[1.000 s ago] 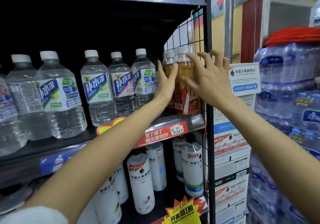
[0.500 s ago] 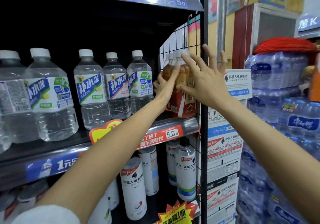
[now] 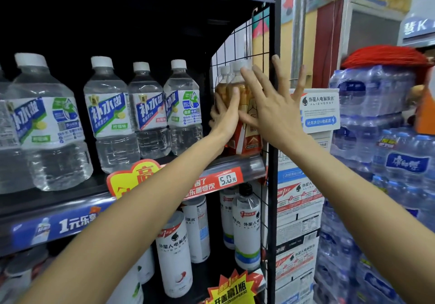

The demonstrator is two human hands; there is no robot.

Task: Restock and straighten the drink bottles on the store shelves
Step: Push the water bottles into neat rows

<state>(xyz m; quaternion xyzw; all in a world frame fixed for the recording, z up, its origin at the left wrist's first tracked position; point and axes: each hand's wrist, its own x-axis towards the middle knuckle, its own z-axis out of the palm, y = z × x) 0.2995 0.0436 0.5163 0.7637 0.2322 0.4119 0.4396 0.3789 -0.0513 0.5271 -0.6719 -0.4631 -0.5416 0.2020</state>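
- The amber drink bottle (image 3: pixel 244 115) stands at the right end of the middle shelf (image 3: pixel 244 162), just inside the black wire side panel (image 3: pixel 266 138); its lower label is red and orange, the writing too blurred to read.
- A second amber bottle (image 3: pixel 221 87) stands just behind and left of it, white cap up.
- The left hand (image 3: pixel 224 117) wraps the front bottle's left side, thumb curled onto its front.
- The right hand (image 3: pixel 270 108) lies flat against the bottle's right side and the wire panel, fingers straight and fanned apart.
- Left along the same shelf stand clear water bottles (image 3: pixel 107 115) with white caps and blue-green labels reading "补水啦".
- The shelf-edge price tag (image 3: pixel 227 179) reads "5.0元"; a blue strip (image 3: pixel 70 224) further left reads "1元乐享".
- On the shelf below, white bottles (image 3: pixel 174 254) carry "外星人电解质水" and "ALIENERGY".
- A white sign (image 3: pixel 320 109) outside the panel repeats that brand.
- Wrapped water packs (image 3: pixel 381 138) are stacked at the right.
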